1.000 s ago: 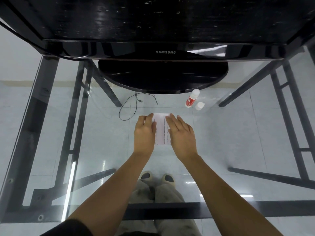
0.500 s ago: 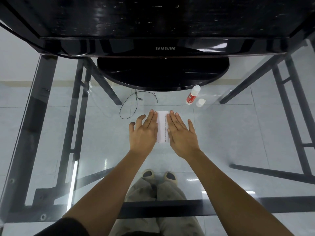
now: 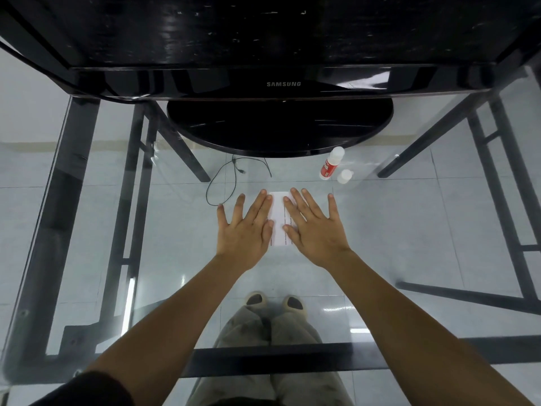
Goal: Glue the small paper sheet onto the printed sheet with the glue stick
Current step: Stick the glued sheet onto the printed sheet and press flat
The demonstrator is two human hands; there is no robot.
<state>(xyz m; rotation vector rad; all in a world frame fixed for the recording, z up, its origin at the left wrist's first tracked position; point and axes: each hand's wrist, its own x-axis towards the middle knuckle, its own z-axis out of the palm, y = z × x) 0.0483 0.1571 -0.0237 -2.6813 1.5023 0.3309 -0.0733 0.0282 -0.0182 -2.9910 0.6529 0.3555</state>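
A white paper sheet [image 3: 279,219] with lines of small print lies flat on the glass table, only a narrow strip of it showing between my hands. My left hand [image 3: 248,230] rests palm down over its left side, fingers spread. My right hand [image 3: 313,227] lies palm down over its right side, fingers also spread. I cannot tell the small sheet apart from the printed sheet. The red and white glue stick [image 3: 330,164] lies uncapped at the back right, with its white cap [image 3: 345,176] standing beside it.
A black Samsung monitor [image 3: 282,83] with an oval base [image 3: 278,127] stands at the back of the glass table [image 3: 409,230]. A thin black cable [image 3: 231,177] loops left of the paper. Black table frame bars and my feet show through the glass.
Both hands have spread their fingers and slid outward over the paper, the left to the left and the right to the right. The glue stick and cap have not moved.
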